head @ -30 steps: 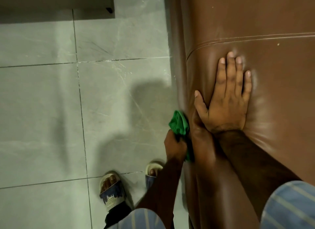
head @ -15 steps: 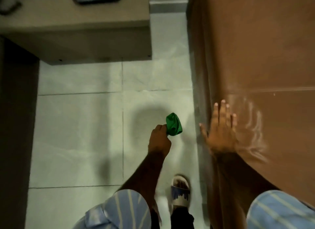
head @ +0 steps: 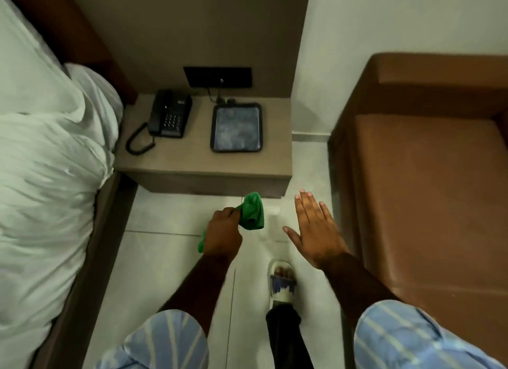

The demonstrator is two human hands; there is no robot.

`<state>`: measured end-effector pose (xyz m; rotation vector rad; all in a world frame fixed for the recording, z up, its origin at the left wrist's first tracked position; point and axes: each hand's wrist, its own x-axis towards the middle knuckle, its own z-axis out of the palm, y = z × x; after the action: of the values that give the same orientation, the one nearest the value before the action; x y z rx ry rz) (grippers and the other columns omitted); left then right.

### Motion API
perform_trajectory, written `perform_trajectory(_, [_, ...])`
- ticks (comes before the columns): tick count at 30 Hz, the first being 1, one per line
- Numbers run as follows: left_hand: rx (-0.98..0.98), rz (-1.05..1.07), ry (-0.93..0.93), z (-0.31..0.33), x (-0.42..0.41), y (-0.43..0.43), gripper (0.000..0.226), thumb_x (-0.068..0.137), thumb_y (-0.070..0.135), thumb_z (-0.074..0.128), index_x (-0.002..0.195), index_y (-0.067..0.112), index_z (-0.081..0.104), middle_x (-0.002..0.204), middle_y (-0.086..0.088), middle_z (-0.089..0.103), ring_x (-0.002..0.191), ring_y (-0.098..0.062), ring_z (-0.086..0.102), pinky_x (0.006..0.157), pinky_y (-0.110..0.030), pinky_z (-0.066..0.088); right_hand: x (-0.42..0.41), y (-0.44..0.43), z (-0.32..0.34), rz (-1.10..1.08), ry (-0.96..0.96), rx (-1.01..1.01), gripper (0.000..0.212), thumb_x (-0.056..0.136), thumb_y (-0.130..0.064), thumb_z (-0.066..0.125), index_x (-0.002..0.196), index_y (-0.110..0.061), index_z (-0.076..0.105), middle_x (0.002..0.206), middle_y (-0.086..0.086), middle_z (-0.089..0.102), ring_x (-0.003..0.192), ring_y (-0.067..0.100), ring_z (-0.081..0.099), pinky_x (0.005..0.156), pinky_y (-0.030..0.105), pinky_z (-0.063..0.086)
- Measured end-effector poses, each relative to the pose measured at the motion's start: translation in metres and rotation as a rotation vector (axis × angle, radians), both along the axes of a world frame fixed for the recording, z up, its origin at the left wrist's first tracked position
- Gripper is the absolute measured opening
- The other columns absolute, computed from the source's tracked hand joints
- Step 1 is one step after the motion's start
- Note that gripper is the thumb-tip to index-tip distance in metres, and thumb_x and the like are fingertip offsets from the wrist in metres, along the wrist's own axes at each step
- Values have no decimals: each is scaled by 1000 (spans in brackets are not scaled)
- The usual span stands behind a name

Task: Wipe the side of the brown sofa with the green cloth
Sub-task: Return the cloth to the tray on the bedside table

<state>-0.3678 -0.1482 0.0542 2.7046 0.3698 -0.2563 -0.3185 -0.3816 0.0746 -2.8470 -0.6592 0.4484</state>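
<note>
- A crumpled green microfibre cloth (head: 251, 212) is bunched in the person's left hand (head: 223, 232), fingers clenched around it, one tuft poking up past the knuckles and another out below the wrist; it hangs over the floor, apart from the sofa.
- The right hand (head: 316, 235) hovers flat and empty, fingers spread and released, just beside the near edge of the brown leather-look sofa (head: 423, 192) without clearly touching it.
- The sofa is boxy, with a smooth, faintly glossy seat and a squared back cushion; its dark side panel (head: 339, 176) drops straight to the floor on the person's side.
- In judgement, the wipe is not under way: the cloth is clear of the panel. To do it well, the cloth would be opened flatter, pressed against the panel and drawn in long overlapping strokes from top to bottom, the free hand steadying on the seat.
- Pale grey polished floor tiles (head: 170, 258) lie underfoot, where a white and blue slipper (head: 283, 284) shows.
- Beyond, a beige bedside surface (head: 192, 162) carries a black corded telephone (head: 169, 113) and a black-rimmed rectangular tray (head: 236, 127); rumpled white bedding (head: 46, 154) fills the left.
</note>
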Motion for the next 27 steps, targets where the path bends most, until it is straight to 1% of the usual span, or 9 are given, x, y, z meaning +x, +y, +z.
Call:
perform_trajectory(3, [71,-30,-80,2,66,38,50,80,-7,58,127,10,65,118,-13,69,104,-35,63,87,-46,57,80,30,-6,-9,-13,32,95,94,-70,2,168,-10,3,178,12,0,166,25,-2,133,41,0])
perform_trajectory(7, [180,-93,-159,-26,164,79,48,81,-10,62,126,4,65,123,-18,68,108,-39,62,89,-49,58,181,67,-42,-40,61,45,82,107,-57,32,167,-10,2,178,12,-1,165,26,-1,134,41,2])
perform_trajectory(9, [234,-149,-157,-39,209,90,47,84,-5,58,129,5,63,127,-19,66,112,-40,60,92,-53,56,215,77,-61,3,95,51,79,108,-50,39,167,-10,6,178,12,3,165,27,2,134,41,4])
perform_trajectory(12, [293,-228,-87,-60,275,101,48,86,6,61,134,8,59,133,-19,63,119,-42,56,97,-56,51,260,87,-100,59,110,26,77,109,-45,40,167,-7,8,178,14,7,165,28,5,135,42,8])
perform_trajectory(16, [323,-260,4,-90,338,105,59,85,5,65,142,12,52,145,-17,51,131,-43,44,104,-57,43,300,106,-150,7,150,3,73,110,-43,35,167,-4,9,177,17,8,165,30,7,136,43,9])
perform_trajectory(19, [298,-287,84,-120,363,106,69,85,9,65,150,17,43,155,-14,41,140,-41,35,109,-54,35,313,117,-188,34,139,68,72,108,-43,30,165,-1,19,175,20,15,164,33,12,135,47,16])
perform_trajectory(21, [230,-278,156,-144,363,106,73,87,14,62,155,19,34,162,-11,31,148,-37,26,116,-52,27,312,122,-210,34,112,83,74,105,-44,32,165,-3,20,176,18,14,164,32,11,135,48,14])
perform_trajectory(24, [164,-267,27,-172,343,103,68,95,35,49,157,16,28,166,-10,25,153,-32,22,121,-52,20,302,126,-234,23,-68,-5,75,107,-46,31,167,-4,14,177,16,11,165,30,9,135,46,10])
perform_trajectory(27, [139,-305,3,-176,333,105,73,98,56,32,157,13,28,166,-13,25,154,-30,21,123,-50,19,300,124,-232,40,-37,-69,76,108,-50,28,167,-4,12,177,16,11,165,29,9,135,48,13])
